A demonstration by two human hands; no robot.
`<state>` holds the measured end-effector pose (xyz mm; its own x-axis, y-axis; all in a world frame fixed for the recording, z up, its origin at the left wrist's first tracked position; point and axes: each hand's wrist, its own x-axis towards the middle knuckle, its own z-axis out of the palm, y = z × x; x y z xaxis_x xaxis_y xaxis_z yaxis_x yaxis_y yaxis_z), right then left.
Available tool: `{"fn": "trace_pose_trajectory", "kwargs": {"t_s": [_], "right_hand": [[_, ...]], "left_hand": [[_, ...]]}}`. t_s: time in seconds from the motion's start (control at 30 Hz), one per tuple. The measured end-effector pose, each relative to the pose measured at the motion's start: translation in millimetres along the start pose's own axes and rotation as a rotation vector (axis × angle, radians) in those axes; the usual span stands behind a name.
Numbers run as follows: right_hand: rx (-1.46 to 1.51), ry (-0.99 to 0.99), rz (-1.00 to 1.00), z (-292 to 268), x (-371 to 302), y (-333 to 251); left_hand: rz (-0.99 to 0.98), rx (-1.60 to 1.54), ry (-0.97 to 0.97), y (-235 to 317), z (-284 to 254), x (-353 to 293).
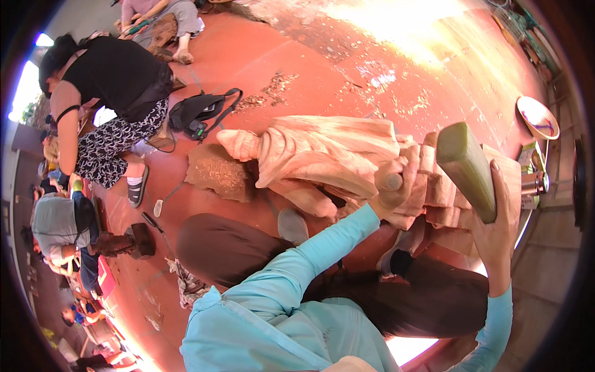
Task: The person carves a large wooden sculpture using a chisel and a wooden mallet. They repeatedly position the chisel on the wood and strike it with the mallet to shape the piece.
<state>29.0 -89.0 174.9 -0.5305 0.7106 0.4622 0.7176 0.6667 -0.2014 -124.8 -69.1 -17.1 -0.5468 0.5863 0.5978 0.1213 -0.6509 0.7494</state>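
Note:
A pale carved wooden statue (328,146) lies on its side across the red floor in front of me, with draped folds and a head at the left end. My left hand (400,186) is wrapped round a chisel (392,181) over the statue's right part. Only the round butt of its handle shows; the blade is hidden. My right hand (501,226) grips a greenish block-shaped wooden mallet (468,164), raised to the right of the chisel and apart from it. The statue's head end rests on or against a rough brown wood block (220,173).
My bent legs (238,245) flank the near side. A black bag (201,115) lies left, beside a seated co-worker (118,80). Other people sit farther left and at the back. Wood chips (276,90) litter the floor. A round basket (538,118) stands far right.

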Motion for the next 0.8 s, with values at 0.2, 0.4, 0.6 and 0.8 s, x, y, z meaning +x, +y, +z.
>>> {"fn": "trace_pose_trajectory", "kwargs": {"t_s": [0.2,0.4,0.6,0.8], "right_hand": [[0.027,-0.037,0.058,-1,-2,9],[0.054,0.088,-0.033,1,4,5],[0.086,0.110,0.006,2,1,6],[0.071,0.035,0.046,4,0,2]], "left_hand": [[-0.409,-0.297,0.053,11,5,8],[-0.309,-0.421,0.250,2,-1,20],[-0.175,-0.432,0.146,9,5,19],[-0.158,-0.368,0.083,6,6,13]]}}
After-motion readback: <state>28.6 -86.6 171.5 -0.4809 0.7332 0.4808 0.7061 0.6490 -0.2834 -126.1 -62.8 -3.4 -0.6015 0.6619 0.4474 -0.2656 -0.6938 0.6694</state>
